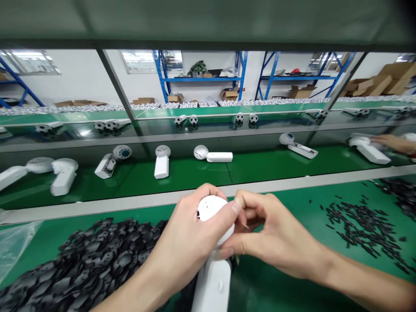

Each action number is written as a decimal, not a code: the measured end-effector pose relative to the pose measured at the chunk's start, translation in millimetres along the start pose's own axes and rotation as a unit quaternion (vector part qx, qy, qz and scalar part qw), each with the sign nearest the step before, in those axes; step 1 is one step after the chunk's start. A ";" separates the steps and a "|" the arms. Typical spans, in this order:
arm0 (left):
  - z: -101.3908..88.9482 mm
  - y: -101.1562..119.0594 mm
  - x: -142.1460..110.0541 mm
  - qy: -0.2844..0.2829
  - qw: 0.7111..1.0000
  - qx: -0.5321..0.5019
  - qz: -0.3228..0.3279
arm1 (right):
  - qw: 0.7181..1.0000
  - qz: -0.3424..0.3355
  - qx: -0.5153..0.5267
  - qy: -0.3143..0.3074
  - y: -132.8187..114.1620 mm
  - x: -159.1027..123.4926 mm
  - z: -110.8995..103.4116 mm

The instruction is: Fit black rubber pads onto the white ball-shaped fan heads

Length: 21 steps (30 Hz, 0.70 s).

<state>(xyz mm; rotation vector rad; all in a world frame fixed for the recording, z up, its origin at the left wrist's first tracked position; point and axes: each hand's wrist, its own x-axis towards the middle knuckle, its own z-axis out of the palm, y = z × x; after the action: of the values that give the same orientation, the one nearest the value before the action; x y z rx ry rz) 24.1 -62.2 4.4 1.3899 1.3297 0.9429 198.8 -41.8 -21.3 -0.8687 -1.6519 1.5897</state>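
A white handheld fan with a round head and a long handle is in front of me, its handle pointing down toward the bottom edge. My left hand is closed around the head, the thumb lying across its face. At the head's right rim, my right hand has its fingers curled in, with the thumb pressing near the neck. Whether a small part sits between those right fingertips is hidden. Close to my left wrist lies a heap of flat black plastic pieces.
Small black strips are scattered at the right on the green bench. Beyond a pale rail, several white fans lie on a green belt. Another person's hand reaches in at far right. A clear plastic bag is at left.
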 end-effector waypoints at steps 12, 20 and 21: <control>4.8 -0.7 -3.5 0.036 0.998 -0.042 0.027 | 0.815 -0.412 -0.377 0.154 20.9 8.8 -1.9; -12.6 10.1 -3.9 0.099 0.988 -0.015 0.118 | 0.905 -0.235 -0.339 0.107 6.6 11.5 -14.1; -20.1 14.2 -1.8 0.137 0.981 -0.003 0.139 | 0.912 -0.182 -0.358 0.084 5.8 14.0 -19.8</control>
<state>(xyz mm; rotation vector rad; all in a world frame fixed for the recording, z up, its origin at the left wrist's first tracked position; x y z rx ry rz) 8.1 -60.7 23.2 1.5072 1.3492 1.3654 207.7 -19.0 -26.3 -0.9334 -2.1445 0.6198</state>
